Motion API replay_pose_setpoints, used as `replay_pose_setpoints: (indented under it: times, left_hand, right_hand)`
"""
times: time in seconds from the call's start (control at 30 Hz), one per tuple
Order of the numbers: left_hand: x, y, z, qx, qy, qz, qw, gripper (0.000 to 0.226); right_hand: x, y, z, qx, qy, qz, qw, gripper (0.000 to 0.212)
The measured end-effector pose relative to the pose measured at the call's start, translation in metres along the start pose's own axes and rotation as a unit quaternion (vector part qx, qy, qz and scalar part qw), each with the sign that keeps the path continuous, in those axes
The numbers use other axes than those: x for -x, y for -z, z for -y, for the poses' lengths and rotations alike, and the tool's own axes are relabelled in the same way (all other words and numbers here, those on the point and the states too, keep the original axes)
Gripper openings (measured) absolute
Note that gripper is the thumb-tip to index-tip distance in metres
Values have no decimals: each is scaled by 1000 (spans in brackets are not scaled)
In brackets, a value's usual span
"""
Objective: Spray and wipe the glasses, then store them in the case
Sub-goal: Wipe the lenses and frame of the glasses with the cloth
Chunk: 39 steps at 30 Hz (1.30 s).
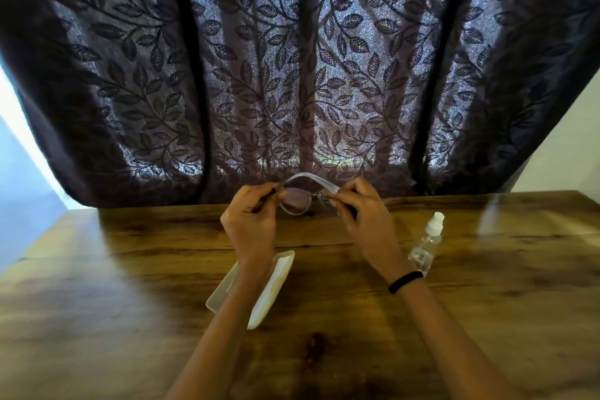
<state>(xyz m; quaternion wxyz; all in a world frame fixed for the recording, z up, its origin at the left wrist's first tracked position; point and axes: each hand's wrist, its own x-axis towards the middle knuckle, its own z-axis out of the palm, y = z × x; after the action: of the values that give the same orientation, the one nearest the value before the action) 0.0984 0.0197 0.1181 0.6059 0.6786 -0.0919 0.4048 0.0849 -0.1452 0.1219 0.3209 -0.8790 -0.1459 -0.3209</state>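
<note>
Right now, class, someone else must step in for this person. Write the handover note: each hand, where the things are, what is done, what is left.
Left hand: pinching the left side of the glasses, held above the far part of the wooden table.
Right hand: gripping the right side of the glasses.
Case: open on the table, under the left forearm, nothing visible inside.
Spray bottle: standing to the right of the right wrist, cap on.
Done: cannot tell whether spraying or wiping has happened; no cloth clearly visible.
Left: finish cleaning, fold the glasses, put them in the case.
</note>
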Motion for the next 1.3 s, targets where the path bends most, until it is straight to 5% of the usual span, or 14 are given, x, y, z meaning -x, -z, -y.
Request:
replay_pose_setpoints:
  times: [0.53,0.93,1.3]
  left_hand:
    - [0,0,6,3,0,11,1000,22]
    - [6,-4,-4,-4,-15,18,1000,30]
    - [8,-4,-7,-19,-45,7,999,22]
  right_hand:
    - [16,5,-14,106,-14,-20,994,21]
    - [6,-3,-1,-40,-43,-7,998,21]
    - [2,-4,-10,68,-82,-41,993,18]
